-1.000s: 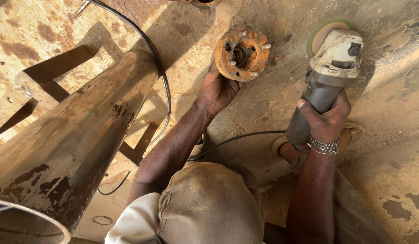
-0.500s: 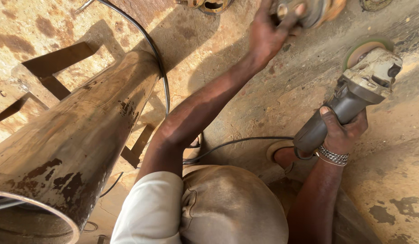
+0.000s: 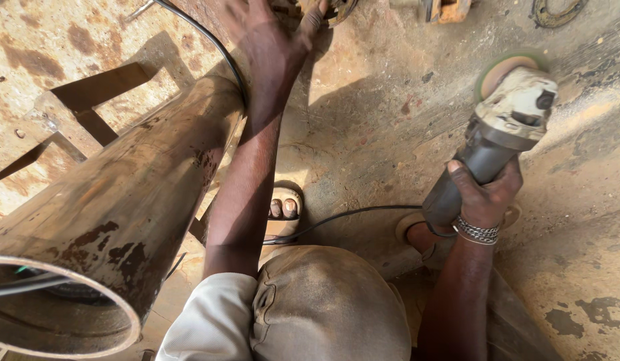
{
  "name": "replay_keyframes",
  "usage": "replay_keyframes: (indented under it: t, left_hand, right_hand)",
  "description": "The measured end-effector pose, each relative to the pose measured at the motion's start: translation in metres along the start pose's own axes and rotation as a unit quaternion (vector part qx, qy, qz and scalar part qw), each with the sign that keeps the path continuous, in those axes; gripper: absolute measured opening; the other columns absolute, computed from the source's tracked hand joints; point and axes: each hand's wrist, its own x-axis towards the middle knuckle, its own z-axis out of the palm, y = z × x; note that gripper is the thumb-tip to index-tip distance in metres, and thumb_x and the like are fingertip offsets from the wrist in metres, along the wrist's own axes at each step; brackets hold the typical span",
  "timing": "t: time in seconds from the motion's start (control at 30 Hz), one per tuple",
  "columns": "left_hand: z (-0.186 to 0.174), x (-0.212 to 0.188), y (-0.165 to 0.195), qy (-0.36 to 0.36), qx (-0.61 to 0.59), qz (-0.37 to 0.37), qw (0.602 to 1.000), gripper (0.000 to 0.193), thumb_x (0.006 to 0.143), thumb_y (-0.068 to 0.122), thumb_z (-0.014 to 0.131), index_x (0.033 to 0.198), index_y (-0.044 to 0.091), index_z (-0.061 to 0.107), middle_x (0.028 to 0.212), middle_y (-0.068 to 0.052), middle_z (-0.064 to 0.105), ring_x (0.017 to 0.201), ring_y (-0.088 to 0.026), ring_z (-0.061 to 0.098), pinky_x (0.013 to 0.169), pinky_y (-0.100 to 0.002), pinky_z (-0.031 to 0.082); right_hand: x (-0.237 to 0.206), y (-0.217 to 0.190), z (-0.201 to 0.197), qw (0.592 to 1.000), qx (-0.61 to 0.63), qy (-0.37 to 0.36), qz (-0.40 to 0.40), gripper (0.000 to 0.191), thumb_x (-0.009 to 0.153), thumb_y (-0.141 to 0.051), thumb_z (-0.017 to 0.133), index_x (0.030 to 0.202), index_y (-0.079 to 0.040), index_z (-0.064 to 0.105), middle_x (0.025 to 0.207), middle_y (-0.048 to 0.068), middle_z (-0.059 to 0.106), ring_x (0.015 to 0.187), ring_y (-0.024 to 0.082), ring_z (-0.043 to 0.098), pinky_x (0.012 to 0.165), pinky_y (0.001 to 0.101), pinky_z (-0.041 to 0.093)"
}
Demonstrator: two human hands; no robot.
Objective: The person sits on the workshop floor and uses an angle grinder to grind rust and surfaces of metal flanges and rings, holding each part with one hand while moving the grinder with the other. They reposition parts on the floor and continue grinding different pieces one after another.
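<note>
1. Nearest, at the bottom edge: a khaki-clad knee [image 3: 327,307] and a pale sleeve [image 3: 213,314].
2. At lower left, close by: a large rusty steel pipe [image 3: 116,200], open-ended, slanting up toward the middle.
3. Just beyond the knee: a sandalled foot [image 3: 283,210] on the dusty concrete floor [image 3: 377,127], with a black cable [image 3: 343,217] running past it toward the right.
4. Right hand [image 3: 484,194], with a metal bracelet [image 3: 477,230] at the wrist: fingers wrapped tight round the dark body of an angle grinder [image 3: 500,134], held off the floor, pale dusty head tilted up and away, sanding disc [image 3: 504,67] at its far end.
5. Left hand [image 3: 273,33], arm stretched far forward along the pipe: fingers spread, gripping nothing, fingertips touching a rusty round flange part [image 3: 333,8] at the top edge, only partly in view.
6. Farthest, along the top: an orange-rusted metal piece [image 3: 443,10] and a curved iron ring [image 3: 557,12] lying on the floor, well apart from the grinder.
</note>
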Motion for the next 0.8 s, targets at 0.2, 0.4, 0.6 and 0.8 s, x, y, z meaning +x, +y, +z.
replay_keyframes:
  t: [0.2,0.4,0.6,0.8]
  left_hand:
    - [0.034,-0.016,0.001,-0.036,-0.355,-0.295,0.886,0.065,0.082,0.049,0.093,0.12,0.008,0.06,0.108,-0.01,0.06,0.096,-0.022,0.059,0.083,-0.043,0.059]
    - [-0.031,-0.04,0.034,-0.045,-0.293,-0.108,0.949,0.095,0.076,0.055,0.095,0.143,0.009,0.045,0.125,-0.008,0.064,0.111,-0.025,0.063,0.094,-0.044,0.056]
    - [-0.079,-0.071,0.046,-0.249,-0.165,-0.09,0.95,0.085,0.075,0.027,0.091,0.149,0.01,0.051,0.144,-0.011,0.059,0.13,-0.036,0.054,0.114,-0.056,0.043]
    - [-0.093,-0.052,0.037,-0.246,-0.204,-0.07,0.945,0.065,0.076,0.006,0.077,0.139,0.013,0.06,0.139,-0.011,0.062,0.126,-0.036,0.053,0.11,-0.05,0.048]
  right_hand:
    - [-0.003,-0.016,0.023,0.997,-0.052,-0.046,-0.015,0.055,0.088,-0.011,0.087,0.131,0.004,0.056,0.114,0.012,0.07,0.102,0.02,0.069,0.095,0.0331,0.058]
    - [-0.003,-0.028,0.044,0.984,-0.148,-0.093,-0.018,0.06,0.08,-0.019,0.087,0.127,0.005,0.058,0.114,0.015,0.071,0.101,0.023,0.07,0.096,0.0376,0.057]
    - [-0.005,-0.023,0.063,0.976,-0.144,-0.165,0.015,0.064,0.074,-0.021,0.086,0.127,0.003,0.061,0.112,0.016,0.073,0.099,0.024,0.072,0.092,0.0382,0.058]
    - [-0.014,0.004,0.067,0.961,-0.158,-0.222,0.032,0.067,0.067,-0.025,0.086,0.124,0.002,0.063,0.107,0.017,0.074,0.095,0.026,0.073,0.087,0.0393,0.058]
